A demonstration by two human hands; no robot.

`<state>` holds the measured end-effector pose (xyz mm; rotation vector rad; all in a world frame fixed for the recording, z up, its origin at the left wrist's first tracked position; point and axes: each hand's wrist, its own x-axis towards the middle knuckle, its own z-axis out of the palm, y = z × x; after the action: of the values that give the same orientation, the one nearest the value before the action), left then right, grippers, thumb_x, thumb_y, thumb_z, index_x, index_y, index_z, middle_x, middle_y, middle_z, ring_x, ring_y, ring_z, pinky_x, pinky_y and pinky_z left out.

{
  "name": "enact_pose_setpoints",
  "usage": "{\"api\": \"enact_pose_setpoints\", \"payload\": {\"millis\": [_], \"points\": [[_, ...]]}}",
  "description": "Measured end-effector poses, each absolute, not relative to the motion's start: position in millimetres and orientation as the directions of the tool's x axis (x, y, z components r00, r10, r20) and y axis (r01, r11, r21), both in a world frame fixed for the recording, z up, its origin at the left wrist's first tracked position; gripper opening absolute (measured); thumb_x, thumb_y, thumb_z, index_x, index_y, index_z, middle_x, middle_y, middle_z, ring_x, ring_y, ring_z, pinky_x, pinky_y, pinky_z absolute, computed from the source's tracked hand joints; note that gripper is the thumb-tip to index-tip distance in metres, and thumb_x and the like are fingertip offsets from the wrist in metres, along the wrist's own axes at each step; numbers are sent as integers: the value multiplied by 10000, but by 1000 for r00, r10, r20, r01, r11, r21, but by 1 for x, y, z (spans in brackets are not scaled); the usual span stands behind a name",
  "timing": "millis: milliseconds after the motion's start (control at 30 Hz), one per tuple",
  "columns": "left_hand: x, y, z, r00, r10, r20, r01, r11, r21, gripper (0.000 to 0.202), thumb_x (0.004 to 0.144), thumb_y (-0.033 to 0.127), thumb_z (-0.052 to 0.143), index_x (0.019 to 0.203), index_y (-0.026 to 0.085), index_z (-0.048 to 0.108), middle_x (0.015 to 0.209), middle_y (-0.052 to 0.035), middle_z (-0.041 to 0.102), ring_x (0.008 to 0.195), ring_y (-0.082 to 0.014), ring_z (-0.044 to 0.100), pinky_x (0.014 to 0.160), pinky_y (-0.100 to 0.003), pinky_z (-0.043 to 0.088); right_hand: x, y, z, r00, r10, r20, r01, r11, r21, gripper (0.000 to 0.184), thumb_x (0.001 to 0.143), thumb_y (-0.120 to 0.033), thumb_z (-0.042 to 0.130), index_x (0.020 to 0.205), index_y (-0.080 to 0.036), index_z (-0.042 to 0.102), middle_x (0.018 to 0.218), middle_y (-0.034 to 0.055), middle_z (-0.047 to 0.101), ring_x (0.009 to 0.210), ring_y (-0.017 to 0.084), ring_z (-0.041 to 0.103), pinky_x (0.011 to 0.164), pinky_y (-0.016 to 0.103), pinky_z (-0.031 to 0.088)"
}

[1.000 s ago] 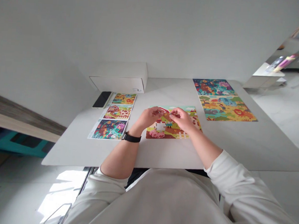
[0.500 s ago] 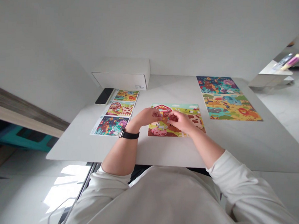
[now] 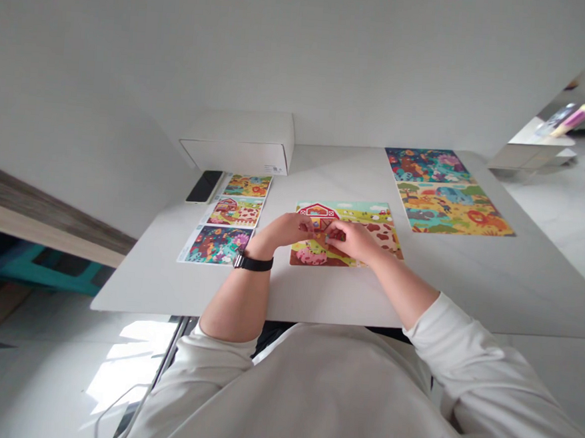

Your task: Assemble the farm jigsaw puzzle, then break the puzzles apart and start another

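Over a rectangular farm-scene jigsaw (image 3: 360, 216) with a red barn and a pink pig, the person's bare left grip (image 3: 294, 230) and right grip (image 3: 350, 239) bend in close, fingertips near each other. The fingers of both are curled; I cannot tell from here whether either pinches a piece. The jigsaw lies flat beneath them on a smooth, pale grey worktop (image 3: 449, 276) with rounded corners, pushed up against a plain grey wall (image 3: 343, 62).

Left of the left grip lies a white paper sheet printed with three coloured scenes (image 3: 233, 212), a black-screened phone (image 3: 206, 187) beside its top end; beyond these stands a long white cardboard box (image 3: 237, 155). Well to the right of the right grip, a dark-blue forest picture (image 3: 428, 166) adjoins a yellow savanna picture (image 3: 454, 209). Far left and lower, a teal plastic piece of furniture (image 3: 48, 267) stands near a pale floor (image 3: 132, 358), sunlit in patches.
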<state>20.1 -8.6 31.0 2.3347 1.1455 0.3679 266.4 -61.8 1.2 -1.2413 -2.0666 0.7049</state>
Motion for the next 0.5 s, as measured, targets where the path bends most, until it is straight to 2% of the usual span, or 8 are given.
{"api": "enact_pose_setpoints", "payload": {"millis": [200,400,500], "points": [[20,-9,31,598,801,21,659,-506,557,152,831,408,770,775,267,755,704,-10,724,628,-194,585,626,-290,371,265,-61,0,-354,905,238,594,414,-689,160,872,-210,797,1019,-271,782,1027,47,821,909,259,736,818,359,522],[22,-11,29,587,810,-2,694,-501,518,142,870,380,767,789,265,788,722,-27,743,636,-201,595,634,-296,359,266,-57,-6,-377,885,273,607,459,-649,171,882,-190,803,1037,-263,809,1108,75,817,1018,287,739,926,399,532],[23,-11,28,566,824,-13,728,-492,477,133,883,377,762,856,255,806,763,-34,763,644,-195,602,636,-293,363,268,-56,-9,-403,873,275,628,482,-610,169,906,-199,790,1066,-251,812,1131,89,811,1039,292,740,952,410,537]]}}
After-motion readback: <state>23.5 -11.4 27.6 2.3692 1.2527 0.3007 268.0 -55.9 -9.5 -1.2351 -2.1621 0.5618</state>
